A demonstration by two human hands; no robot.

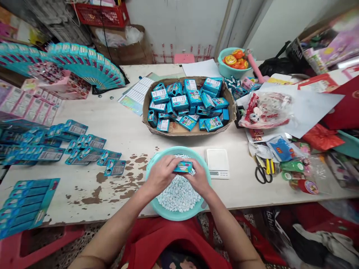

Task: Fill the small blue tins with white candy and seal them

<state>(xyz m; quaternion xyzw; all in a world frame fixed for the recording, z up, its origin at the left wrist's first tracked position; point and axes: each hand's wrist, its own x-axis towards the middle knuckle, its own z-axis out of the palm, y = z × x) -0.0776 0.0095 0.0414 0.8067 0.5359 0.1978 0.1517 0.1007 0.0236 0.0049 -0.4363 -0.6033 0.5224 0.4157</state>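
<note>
A small blue candy box (183, 167) is held between my two hands, over a turquoise basin (157, 158). My left hand (162, 173) closes on its left end, and my right hand (198, 177) grips the right end. Small pale blue and white candy pieces (179, 198) fill the basin below. Behind it stands a cut-down cardboard box (187, 129) with many similar blue boxes (179, 101) piled inside. A white kitchen scale (217, 158) sits just right of the basin.
Stacked blue boxes (89, 153) and flat blue cartons (28, 203) lie at left. Scissors (263, 173), a yellow cutter (270, 166) and plastic packets lie at right. A second basin (231, 70) with orange toys (237, 58) stands at the back.
</note>
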